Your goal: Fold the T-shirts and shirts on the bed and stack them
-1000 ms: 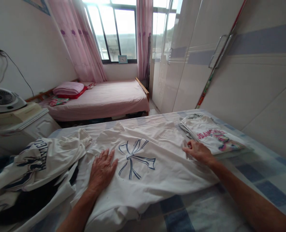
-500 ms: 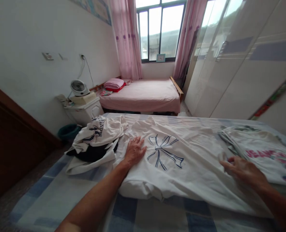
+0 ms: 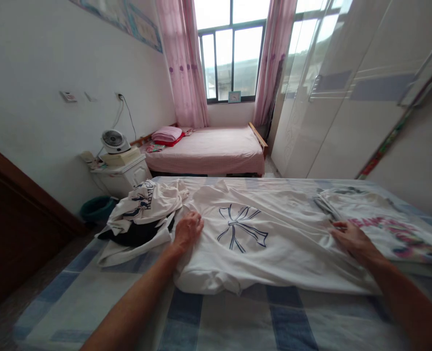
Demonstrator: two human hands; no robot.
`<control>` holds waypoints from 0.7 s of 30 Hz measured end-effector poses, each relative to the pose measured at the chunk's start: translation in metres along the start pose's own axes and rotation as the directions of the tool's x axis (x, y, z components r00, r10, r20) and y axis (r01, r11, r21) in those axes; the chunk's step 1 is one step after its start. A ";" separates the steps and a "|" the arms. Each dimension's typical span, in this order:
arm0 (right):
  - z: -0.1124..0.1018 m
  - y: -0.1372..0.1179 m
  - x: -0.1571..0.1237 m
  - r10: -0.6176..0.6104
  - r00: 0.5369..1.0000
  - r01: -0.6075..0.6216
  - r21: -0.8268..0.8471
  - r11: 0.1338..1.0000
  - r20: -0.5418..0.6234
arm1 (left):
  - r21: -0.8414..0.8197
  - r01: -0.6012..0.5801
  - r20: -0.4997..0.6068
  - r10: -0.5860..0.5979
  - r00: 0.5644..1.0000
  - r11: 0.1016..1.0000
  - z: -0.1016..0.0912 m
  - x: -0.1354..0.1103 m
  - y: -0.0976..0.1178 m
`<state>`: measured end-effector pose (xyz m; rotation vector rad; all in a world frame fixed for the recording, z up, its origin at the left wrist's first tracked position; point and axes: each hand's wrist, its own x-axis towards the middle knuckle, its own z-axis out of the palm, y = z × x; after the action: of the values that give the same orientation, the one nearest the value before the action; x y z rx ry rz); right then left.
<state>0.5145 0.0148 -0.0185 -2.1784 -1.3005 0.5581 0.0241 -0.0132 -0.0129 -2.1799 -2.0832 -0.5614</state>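
Beneath left fingers (image 3: pixel 195 222), right fingers (image 3: pixel 340 226), white shirt (image 3: pixel 277 243)

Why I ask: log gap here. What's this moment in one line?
left hand: curled on white bow-print T-shirt; right hand: on its other side; beside: folded pink-lettered white T-shirt; under: blue-checked bedsheet

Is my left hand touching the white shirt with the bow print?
Touching. The head view shows the left hand pressed down on the white bow-print shirt at its left edge, with no gap between them.
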 end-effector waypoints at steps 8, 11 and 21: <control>0.000 -0.025 0.016 0.095 0.948 -0.242 0.490 0.837 0.305 | -0.078 0.374 0.014 -0.374 0.927 0.924 -0.003 0.031 -0.032; 0.000 -0.038 0.022 0.021 0.941 -0.229 0.589 0.775 0.338 | -0.128 0.411 0.014 -0.413 0.911 0.903 0.003 0.043 -0.033; 0.017 -0.050 0.036 -0.256 0.906 0.021 0.570 0.822 0.336 | -0.352 0.423 0.020 -0.445 0.895 0.835 0.007 0.063 -0.017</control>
<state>0.4872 0.0704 -0.0020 -1.5110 -1.2748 1.2049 0.0096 0.0499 -0.0027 -1.7820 -2.6298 -1.1001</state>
